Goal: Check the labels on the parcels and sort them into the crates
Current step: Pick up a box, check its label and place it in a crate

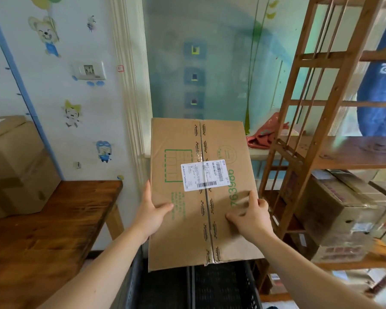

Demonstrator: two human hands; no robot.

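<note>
A flat brown cardboard parcel (187, 219) with green print is held up in front of me, its top face toward the camera. A white shipping label (204, 176) with barcodes sits near the middle of that face. My left hand (153, 211) grips the parcel's left edge, thumb lying on top. My right hand (251, 214) holds the right edge with thumb and fingers spread on the face. Under the parcel stand two dark plastic crates (223, 286), side by side.
A wooden table (42, 237) on the left carries stacked cardboard boxes (16, 166). A wooden shelf rack (321, 134) on the right holds more boxes (343, 210). A blue garment hangs at the far right. A window sill with red cloth lies behind.
</note>
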